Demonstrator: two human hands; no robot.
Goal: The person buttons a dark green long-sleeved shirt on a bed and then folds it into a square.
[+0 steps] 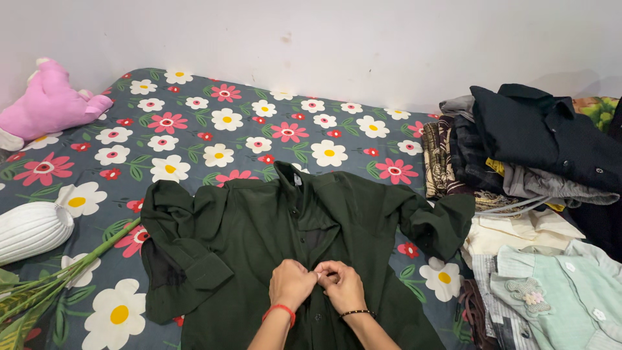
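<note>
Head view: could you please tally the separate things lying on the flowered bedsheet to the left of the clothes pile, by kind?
Dark green button-up shirt: 1
Pink plush toy: 1
White ribbed vase: 1
Green stems, one bunch: 1
Total: 4

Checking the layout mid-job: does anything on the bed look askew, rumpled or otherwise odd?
Mostly the dark green shirt: both sleeves are folded in unevenly and bunched while the left hand and right hand pinch its button placket. The clothes pile at right is loosely heaped. A white vase lies on its side, green stems beside it.
</note>
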